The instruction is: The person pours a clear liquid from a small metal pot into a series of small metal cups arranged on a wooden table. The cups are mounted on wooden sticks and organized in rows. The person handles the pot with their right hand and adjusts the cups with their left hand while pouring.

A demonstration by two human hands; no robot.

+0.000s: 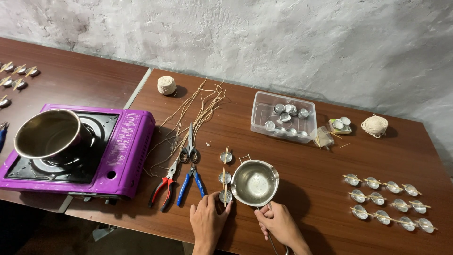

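Left of the small steel pouring pot, a purple stove carries a steel pan, contents unclear. My left hand pinches a tin cup, one of three wicked ones beside the pot. The pot looks empty; my right hand grips its handle. Behind it, a clear tub holds spare cups. To its right, twelve cups wait, wicked but seemingly unfilled.

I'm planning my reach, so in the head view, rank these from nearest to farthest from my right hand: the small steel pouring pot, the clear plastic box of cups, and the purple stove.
From the right hand:
1. Small steel pouring pot, just above the hand.
2. Clear plastic box, farther back toward the wall.
3. Purple stove, far left.
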